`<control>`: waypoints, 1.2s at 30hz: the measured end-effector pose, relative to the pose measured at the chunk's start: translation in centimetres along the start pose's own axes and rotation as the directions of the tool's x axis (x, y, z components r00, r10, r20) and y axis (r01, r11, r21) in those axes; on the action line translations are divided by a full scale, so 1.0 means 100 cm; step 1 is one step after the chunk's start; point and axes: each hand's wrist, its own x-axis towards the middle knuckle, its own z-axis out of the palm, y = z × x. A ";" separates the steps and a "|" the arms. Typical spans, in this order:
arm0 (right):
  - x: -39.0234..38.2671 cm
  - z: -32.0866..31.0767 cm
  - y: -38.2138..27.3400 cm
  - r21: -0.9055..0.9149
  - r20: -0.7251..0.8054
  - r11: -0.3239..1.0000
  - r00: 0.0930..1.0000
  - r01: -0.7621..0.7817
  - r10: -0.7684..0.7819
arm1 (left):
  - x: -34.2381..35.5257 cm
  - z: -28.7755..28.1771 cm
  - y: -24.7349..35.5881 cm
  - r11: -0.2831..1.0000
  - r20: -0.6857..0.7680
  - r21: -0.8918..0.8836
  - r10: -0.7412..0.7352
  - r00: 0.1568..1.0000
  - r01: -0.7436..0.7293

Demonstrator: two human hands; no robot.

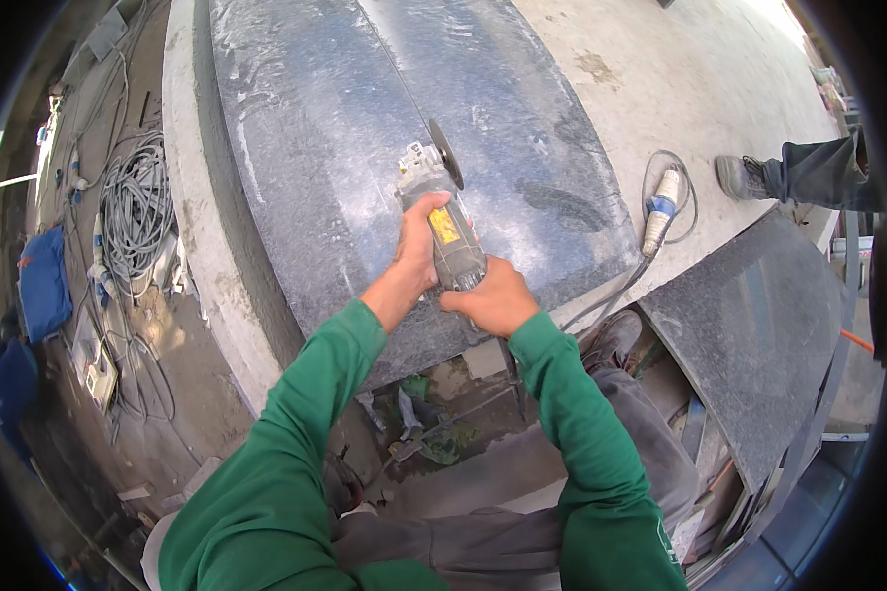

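My two hands hold a dusty angle grinder (451,236) over a dark grey stone slab (315,167). My left hand (416,244) is wrapped around the front of its body, thumb on top beside a yellow label. Closed around the rear end is my right hand (501,297). A thin cutting disc (445,156) stands nearly edge-on at the tool's front right; whether it touches the slab I cannot tell. From the far edge a thin straight line (392,61) runs down the slab toward the disc. Pale dust streaks the stone.
A cable with a blue-and-white connector (662,209) lies right of the slab. Another person's shoe (744,178) stands beyond it. A second dark slab (749,325) leans at the right. Coiled grey cable (138,187) and blue cloth (45,284) lie at the left, past a concrete edge (195,148).
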 end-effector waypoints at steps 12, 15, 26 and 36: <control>-0.011 0.001 0.016 0.042 -0.005 0.996 0.997 0.077 -0.077 | -0.011 0.002 -0.010 0.999 -0.012 0.027 -0.028 1.000 0.028; -0.016 0.000 0.016 0.058 0.003 0.996 0.998 0.069 -0.069 | -0.017 0.005 -0.014 0.999 -0.035 0.030 -0.023 0.999 0.024; 0.054 -0.001 -0.010 -0.053 0.007 0.998 1.000 -0.017 0.017 | 0.035 0.002 0.034 0.999 0.018 0.020 0.026 0.999 -0.026; 0.029 0.000 -0.010 -0.001 0.024 1.000 1.000 0.017 -0.017 | 0.016 0.001 0.024 1.000 -0.014 0.008 0.019 1.000 -0.019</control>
